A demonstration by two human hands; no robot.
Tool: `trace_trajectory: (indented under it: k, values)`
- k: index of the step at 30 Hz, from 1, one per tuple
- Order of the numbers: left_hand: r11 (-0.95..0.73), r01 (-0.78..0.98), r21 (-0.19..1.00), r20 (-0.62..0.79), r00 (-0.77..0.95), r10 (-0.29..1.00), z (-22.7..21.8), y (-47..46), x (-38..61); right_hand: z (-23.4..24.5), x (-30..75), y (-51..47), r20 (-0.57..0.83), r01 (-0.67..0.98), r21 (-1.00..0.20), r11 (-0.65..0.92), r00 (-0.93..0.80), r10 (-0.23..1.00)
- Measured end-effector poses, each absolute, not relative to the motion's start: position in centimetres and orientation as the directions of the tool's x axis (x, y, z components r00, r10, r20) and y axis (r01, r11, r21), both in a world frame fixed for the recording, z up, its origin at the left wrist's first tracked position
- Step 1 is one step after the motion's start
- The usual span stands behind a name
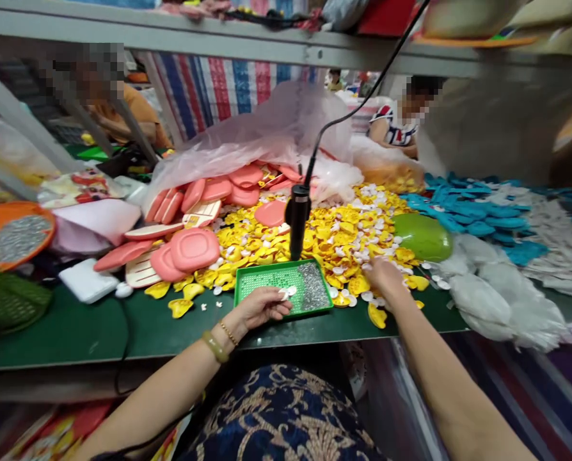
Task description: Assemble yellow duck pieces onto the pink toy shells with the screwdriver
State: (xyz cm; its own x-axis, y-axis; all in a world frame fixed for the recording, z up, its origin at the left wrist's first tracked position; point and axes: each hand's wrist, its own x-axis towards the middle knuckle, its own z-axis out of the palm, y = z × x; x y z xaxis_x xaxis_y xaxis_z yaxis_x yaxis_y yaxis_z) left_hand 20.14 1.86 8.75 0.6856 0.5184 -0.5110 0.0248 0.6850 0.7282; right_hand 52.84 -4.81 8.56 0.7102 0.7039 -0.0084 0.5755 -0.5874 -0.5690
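My left hand [263, 307] is over the front of a green tray [262, 276], thumb and fingers pinched on a small white plastic disc [290, 292]. Small silver screws [315, 287] lie in the right part of this tray. Reaching into the heap on the right, my right hand [382, 276] touches yellow plastic pieces [336, 246] mixed with white discs. Motion blurs its fingers, so what they hold does not show. Just behind the tray a black electric screwdriver [297, 221] hangs upright on its cable, apart from both hands.
Pink plastic parts [194, 248] are piled at left, near a white box [88, 280] and an orange bowl of screws [17, 237]. A green bowl-like piece [423, 237], blue parts [478, 211] and plastic bags [501, 301] lie right. Co-workers sit beyond the bench.
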Motion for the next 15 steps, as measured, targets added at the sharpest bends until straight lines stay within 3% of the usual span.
trace_trajectory:
  k: [5,7,9,11,15]
  values:
    - [0.663,0.011,0.749,-0.477,0.704,0.527,8.3,1.2,19.8,10.5,52.1,-6.2,0.017,0.491,-0.679,-0.546,0.754,0.657]
    - [0.645,0.011,0.764,-0.452,0.722,0.524,8.1,1.0,19.8,10.8,49.0,-6.8,0.027,0.390,-0.826,-0.407,0.749,0.662]
    - [0.601,0.015,0.799,-0.414,0.739,0.531,8.0,0.7,19.8,10.4,44.5,-7.2,0.023,0.118,-0.989,-0.084,0.701,0.713]
    - [0.533,0.022,0.846,-0.366,0.749,0.551,7.9,0.4,19.9,9.4,39.7,-7.3,0.052,-0.055,-0.991,0.121,0.675,0.736]
    - [0.442,-0.017,0.897,-0.310,0.688,0.656,8.0,-0.5,20.2,6.7,33.2,-7.5,0.119,-0.005,-0.986,0.166,0.678,0.726]
